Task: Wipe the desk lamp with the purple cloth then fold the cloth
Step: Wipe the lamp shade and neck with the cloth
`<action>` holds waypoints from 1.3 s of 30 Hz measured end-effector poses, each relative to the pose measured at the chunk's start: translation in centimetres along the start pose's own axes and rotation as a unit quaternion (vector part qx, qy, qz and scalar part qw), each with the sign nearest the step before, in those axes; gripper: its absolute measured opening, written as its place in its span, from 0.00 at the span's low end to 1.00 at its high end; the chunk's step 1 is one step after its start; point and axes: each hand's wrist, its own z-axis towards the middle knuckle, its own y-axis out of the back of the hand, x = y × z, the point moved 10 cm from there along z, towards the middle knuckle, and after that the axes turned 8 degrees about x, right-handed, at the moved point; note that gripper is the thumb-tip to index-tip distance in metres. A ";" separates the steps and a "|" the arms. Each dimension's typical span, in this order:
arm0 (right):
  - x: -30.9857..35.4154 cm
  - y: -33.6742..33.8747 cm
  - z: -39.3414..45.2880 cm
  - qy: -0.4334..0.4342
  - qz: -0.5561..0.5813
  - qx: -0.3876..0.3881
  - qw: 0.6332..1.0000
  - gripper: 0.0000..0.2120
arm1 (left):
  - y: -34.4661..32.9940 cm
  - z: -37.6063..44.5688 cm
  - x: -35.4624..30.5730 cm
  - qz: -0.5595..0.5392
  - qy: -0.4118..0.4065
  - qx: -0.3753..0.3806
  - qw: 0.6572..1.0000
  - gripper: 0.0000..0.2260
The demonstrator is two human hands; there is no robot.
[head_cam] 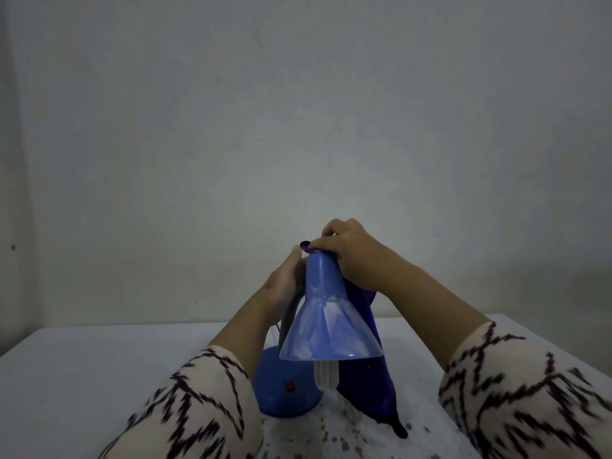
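Note:
A blue desk lamp (pixel 326 313) stands on the table, its cone shade facing me and its round base (pixel 284 397) with a red switch below. My right hand (pixel 347 256) grips the purple cloth (pixel 367 376) against the top of the shade; the cloth hangs down the shade's right side to the table. My left hand (pixel 283 283) holds the lamp's grey neck behind the shade on the left. A white bulb shows under the shade's rim.
The white table (pixel 99 366) has dark speckles near its front middle. A plain pale wall (pixel 298 127) rises right behind it. The table's far edge runs just behind the lamp.

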 end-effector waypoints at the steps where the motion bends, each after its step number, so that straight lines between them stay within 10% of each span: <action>1: -0.7 -0.3 0.1 -0.020 0.032 0.009 0.999 0.18 | 0.0 0.0 0.1 0.012 0.003 -0.004 1.000 0.23; 10: -4.1 -0.8 -3.2 -0.058 0.361 -0.138 0.920 0.19 | 1.0 0.2 0.8 0.064 0.023 -0.035 0.997 0.24; 18: 1.4 0.7 -5.0 0.079 0.116 -0.101 0.985 0.14 | 0.6 1.0 1.1 -0.001 0.006 0.002 1.000 0.23; 39: 4.8 0.8 -2.2 0.077 -0.053 -0.026 0.995 0.16 | 0.2 -0.1 -0.1 -0.081 -0.002 0.014 0.997 0.31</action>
